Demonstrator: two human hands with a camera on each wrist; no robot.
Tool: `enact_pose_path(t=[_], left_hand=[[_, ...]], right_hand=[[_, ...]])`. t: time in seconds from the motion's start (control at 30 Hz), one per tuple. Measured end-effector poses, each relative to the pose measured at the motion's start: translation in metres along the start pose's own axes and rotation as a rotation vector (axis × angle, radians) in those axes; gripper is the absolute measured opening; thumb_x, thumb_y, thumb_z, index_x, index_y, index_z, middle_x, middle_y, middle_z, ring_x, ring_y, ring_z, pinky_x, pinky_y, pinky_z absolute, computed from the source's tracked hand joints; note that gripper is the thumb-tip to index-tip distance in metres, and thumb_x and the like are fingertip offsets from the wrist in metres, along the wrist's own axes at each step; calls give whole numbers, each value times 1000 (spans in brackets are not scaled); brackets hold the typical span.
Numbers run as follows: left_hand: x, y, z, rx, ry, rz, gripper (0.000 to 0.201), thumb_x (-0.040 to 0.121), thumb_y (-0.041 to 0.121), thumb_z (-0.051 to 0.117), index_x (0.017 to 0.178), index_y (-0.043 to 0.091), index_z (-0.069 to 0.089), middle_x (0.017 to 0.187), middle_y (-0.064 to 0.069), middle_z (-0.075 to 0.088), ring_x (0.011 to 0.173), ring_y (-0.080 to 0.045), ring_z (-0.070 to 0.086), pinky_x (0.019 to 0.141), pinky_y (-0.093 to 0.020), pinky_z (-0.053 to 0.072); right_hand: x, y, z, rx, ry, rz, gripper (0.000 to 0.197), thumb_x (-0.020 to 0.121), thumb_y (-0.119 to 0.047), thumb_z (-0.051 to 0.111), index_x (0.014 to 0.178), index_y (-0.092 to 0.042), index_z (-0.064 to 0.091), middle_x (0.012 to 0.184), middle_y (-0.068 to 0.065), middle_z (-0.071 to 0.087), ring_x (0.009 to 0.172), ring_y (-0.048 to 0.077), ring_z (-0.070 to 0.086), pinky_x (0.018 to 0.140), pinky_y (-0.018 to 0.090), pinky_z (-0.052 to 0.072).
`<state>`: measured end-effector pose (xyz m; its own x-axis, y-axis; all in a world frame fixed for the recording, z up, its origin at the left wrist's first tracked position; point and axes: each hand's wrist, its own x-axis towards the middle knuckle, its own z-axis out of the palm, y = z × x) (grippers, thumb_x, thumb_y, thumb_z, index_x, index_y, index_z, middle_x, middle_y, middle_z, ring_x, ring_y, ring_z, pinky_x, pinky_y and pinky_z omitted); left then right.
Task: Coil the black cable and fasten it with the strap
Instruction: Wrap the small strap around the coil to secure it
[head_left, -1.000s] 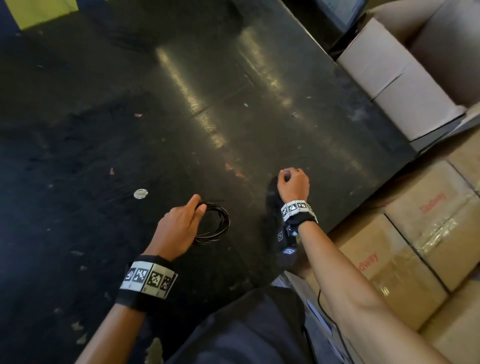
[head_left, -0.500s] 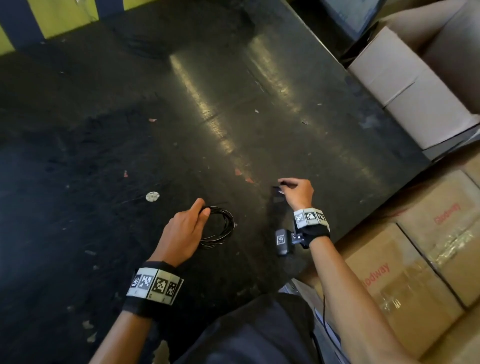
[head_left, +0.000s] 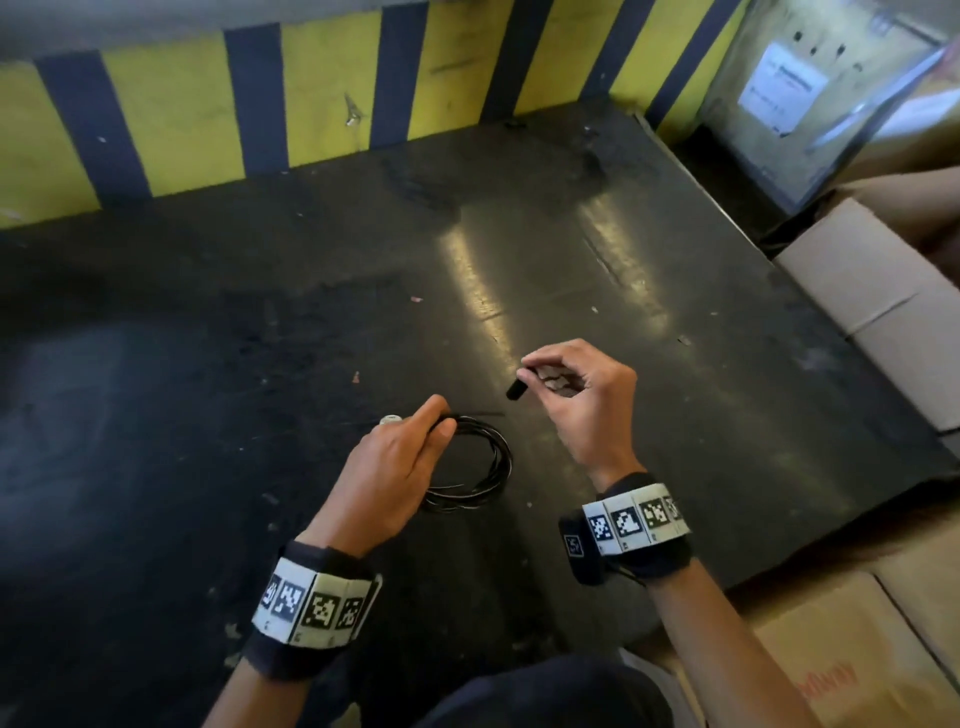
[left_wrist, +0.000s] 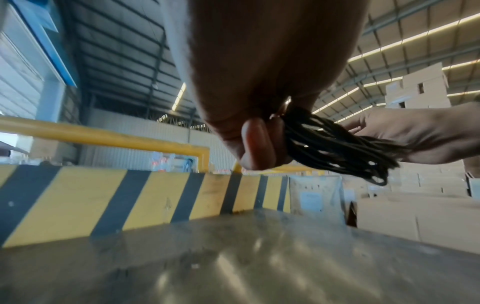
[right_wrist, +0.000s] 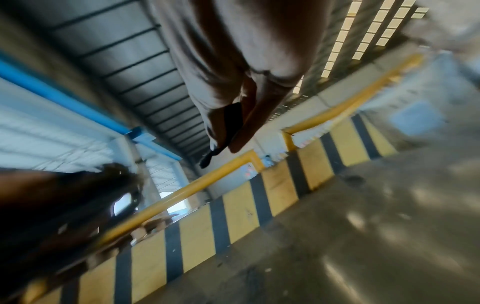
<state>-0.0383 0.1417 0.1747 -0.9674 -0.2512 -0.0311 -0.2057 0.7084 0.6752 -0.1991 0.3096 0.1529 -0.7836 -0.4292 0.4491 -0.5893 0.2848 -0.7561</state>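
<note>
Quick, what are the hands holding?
Left hand: closed, gripping the coiled black cable.
Right hand: closed, pinching the black strap.

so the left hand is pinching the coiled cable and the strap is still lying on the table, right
Not quite. The left hand does pinch the coiled cable, but the strap is not lying on the table: the right hand pinches it between thumb and fingers, raised and apart from the coil. The head view shows this, and the right wrist view shows the strap in those fingers.

Head looks down; wrists look low (sharing striped wall (head_left: 332, 88)).
</note>
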Motion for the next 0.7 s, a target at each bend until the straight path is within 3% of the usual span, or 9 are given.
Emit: enact_pose_path(t=[0.13, 0.2, 0.27, 0.37, 0.5, 0.7], left_hand=[[-19, 15, -14, 187, -33, 44, 17, 107, 41, 34, 104, 31, 47, 75, 12, 54, 63, -8, 54, 58, -22, 38], [-26, 17, -14, 249, -21, 28, 24, 107, 42, 32, 113, 27, 50, 82, 13, 54, 66, -9, 57, 61, -27, 41], [-32, 17, -13, 266, 23, 0, 24, 107, 42, 33, 111, 26, 50, 84, 12, 57, 68, -13, 59, 60, -29, 41], [-40, 14, -14, 248, 87, -40, 16, 107, 42, 35, 97, 31, 41, 81, 8, 60, 65, -14, 55, 56, -28, 35], [-51, 13, -15, 158, 118, -62, 16, 107, 38, 37, 95, 29, 41, 69, 6, 54, 58, -10, 53, 54, -27, 37], [-57, 15, -12, 50, 163, -86, 20, 107, 35, 39, 89, 26, 42, 61, 4, 49, 53, -10, 46, 52, -30, 32]], right_hand=[[-2, -29, 15, -54, -65, -171, 12, 78, -6, 88, 87, -8, 81, 91, 4, 78, 82, 15, 74, 75, 28, 61], [-7, -42, 19, -31, -128, -201, 13, 76, -4, 88, 87, -8, 82, 92, 5, 79, 82, 15, 74, 74, 30, 62], [-14, -52, 22, 27, -213, -189, 12, 77, -5, 88, 87, -8, 82, 91, 5, 80, 82, 14, 75, 75, 31, 62], [-25, -66, 20, 106, -308, -118, 12, 79, -9, 87, 91, -9, 83, 94, 3, 81, 83, 10, 77, 78, 30, 63], [-37, -81, 9, 183, -337, -22, 16, 85, -9, 81, 100, -8, 83, 99, 3, 82, 90, 8, 78, 85, 24, 62], [-48, -85, 7, 120, -377, -180, 21, 88, -5, 77, 109, -6, 81, 110, 7, 81, 101, 14, 77, 90, 29, 62]])
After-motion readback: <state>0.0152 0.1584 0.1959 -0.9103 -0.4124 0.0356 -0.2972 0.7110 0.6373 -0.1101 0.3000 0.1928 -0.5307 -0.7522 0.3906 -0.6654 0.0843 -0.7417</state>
